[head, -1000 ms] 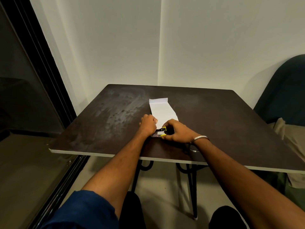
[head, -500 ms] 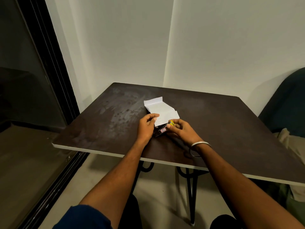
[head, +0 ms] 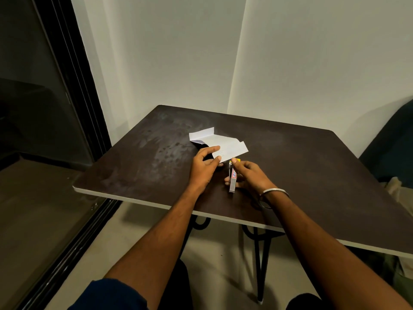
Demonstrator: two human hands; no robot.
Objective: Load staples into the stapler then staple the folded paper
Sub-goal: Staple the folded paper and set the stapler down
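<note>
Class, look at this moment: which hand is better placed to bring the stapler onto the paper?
Right. The right hand already grips the stapler beside the folded paper, while the left hand pinches the paper's near corner.

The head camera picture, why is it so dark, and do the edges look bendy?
Head view: dim room; the dark table swallows light, the white folded paper stands out brightly. Wide-angle lens bows the door frame at the edges. The stapler label is too blurred to read.

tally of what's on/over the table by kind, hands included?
Folded paper: 1
Stapler: 1
Hands: 2, left hand and right hand
Bracelet: 1
Total: 5
</note>
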